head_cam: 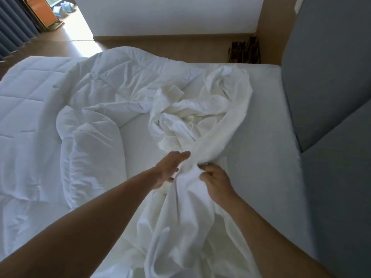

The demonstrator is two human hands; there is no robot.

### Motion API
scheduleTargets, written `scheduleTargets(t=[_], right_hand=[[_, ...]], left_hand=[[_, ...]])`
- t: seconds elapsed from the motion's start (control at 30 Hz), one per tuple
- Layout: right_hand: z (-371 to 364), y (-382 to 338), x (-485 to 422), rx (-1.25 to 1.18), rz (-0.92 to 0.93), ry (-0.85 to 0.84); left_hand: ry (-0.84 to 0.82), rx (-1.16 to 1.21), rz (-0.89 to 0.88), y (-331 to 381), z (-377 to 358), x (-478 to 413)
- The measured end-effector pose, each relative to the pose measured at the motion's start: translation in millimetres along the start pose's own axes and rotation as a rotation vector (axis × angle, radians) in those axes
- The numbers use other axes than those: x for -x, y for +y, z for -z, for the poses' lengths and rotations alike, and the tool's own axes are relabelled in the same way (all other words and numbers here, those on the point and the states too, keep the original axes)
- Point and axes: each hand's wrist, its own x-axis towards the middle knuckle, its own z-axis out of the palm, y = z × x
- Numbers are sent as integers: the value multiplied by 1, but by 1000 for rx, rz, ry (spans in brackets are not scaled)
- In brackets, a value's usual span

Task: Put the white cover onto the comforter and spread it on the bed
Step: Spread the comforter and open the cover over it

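Note:
The white cover (190, 121) lies bunched and twisted down the middle of the bed (267, 149), running from the far right toward me. My right hand (215, 181) grips a gathered fold of it with curled fingers. My left hand (170, 169) lies against the same fold from the left, fingers straight. The quilted white comforter (84, 109) is heaped on the left half of the bed, apart from my hands, with a rolled edge facing the cover.
A grey padded headboard (329, 97) rises along the right side of the bed. Beyond the bed are a brown floor (160, 47), a white wall, a dark patterned object (245, 50) in the corner and grey curtains (14, 23) at far left.

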Motion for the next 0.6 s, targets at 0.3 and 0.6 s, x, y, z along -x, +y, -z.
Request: scheduleTargets(t=[0.3, 0.6], right_hand=[[-3, -7, 77, 50, -361, -752], [24, 7, 53, 12, -617, -84]], left_hand=[[-68, -71, 49, -6, 23, -23], [-245, -548, 38, -72, 1, -1]])
